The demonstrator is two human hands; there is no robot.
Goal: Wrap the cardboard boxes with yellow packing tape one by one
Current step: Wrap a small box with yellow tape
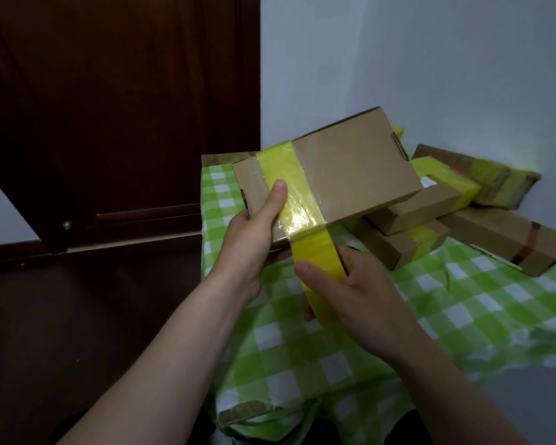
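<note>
A flat cardboard box [350, 175] is held tilted in the air above the table. My left hand [254, 239] grips its near left end, thumb pressed on a band of yellow tape [291, 187] that runs across its top. That strip continues down from the box's near edge to the yellow tape roll [321, 271], which my right hand [357, 290] grips just below the box. Part of the roll is hidden by my fingers.
A green-and-white checked cloth [430, 316] covers the table. Several cardboard boxes, some with yellow tape, are piled at the back right [430, 203], against the white wall. One long box [507, 242] bears brown tape. A dark wooden door [109, 107] stands at the left.
</note>
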